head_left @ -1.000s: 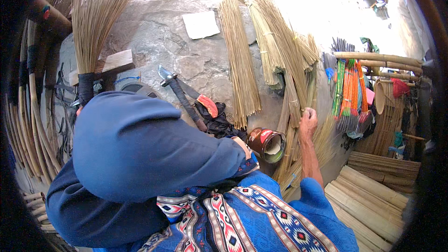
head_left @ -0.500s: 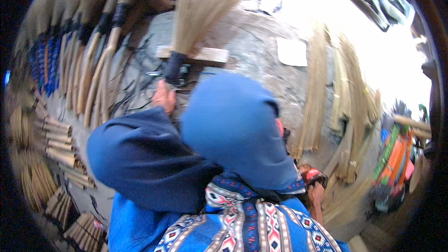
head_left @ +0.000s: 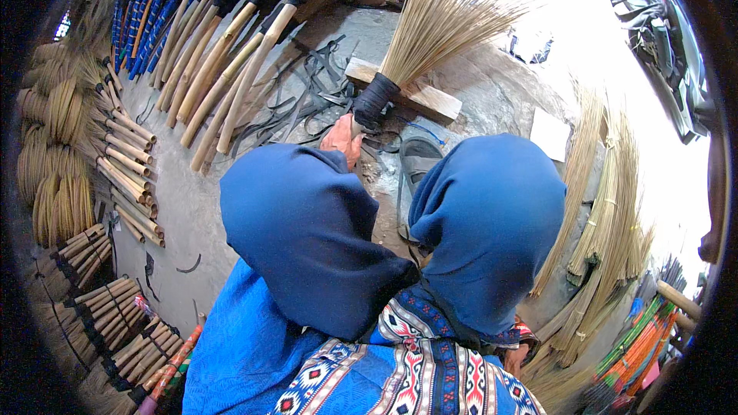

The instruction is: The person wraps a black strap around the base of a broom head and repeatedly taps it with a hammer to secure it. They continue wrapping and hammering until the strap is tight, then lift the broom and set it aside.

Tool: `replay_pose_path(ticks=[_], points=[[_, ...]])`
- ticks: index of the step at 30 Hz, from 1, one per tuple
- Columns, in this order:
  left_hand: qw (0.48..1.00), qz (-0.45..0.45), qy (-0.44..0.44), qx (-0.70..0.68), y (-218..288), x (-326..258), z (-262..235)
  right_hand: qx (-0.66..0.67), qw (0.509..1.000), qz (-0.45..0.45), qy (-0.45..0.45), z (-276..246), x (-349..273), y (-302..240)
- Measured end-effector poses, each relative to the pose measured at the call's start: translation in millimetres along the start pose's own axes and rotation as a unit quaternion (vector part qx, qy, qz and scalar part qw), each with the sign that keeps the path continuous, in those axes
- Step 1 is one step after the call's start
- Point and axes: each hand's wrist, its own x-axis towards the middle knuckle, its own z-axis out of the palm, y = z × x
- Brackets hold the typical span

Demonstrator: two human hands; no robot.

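My left hand (head_left: 342, 141) is closed round the short handle of a broom, just below its black binding. The broom (head_left: 442, 27) has a fan of pale, stiff bristles pointing up and to the right. Its bound neck (head_left: 375, 100) rests by a wooden block (head_left: 430, 100) on the ground. My right hand (head_left: 515, 357) shows only in part beyond my right knee. Its fingers are hidden, so I cannot see what they hold. My knees, under dark blue cloth, hide part of the ground between the hands. A dark sandal (head_left: 419, 160) shows between them.
Several finished brooms (head_left: 261, 69) lean or lie at the upper left. Cut handles (head_left: 127, 150) and bristle bundles (head_left: 65, 200) line the left. Dark strips (head_left: 319, 84) litter the ground. Long pale stalks (head_left: 615, 207) lie at right, beside orange and green bundles (head_left: 642, 346).
The view has swung, shifting the surroundings rightward, and is sharper now. My left hand keeps its grip on the broom. My right hand, earlier closed round a dark red object, is now largely hidden.
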Motion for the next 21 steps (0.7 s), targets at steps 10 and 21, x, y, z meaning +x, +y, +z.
replay_pose_path(ticks=[10, 21], points=[[1.0, 0.004, -0.004, 0.004, -9, -3, 12, 0.049, 0.998, -0.018, -0.025, 1, 26, -35], [0.998, -0.03, 0.053, 0.012, -5, -6, 23, 0.087, 0.992, -0.058, -0.065, 6, 83, -120]])
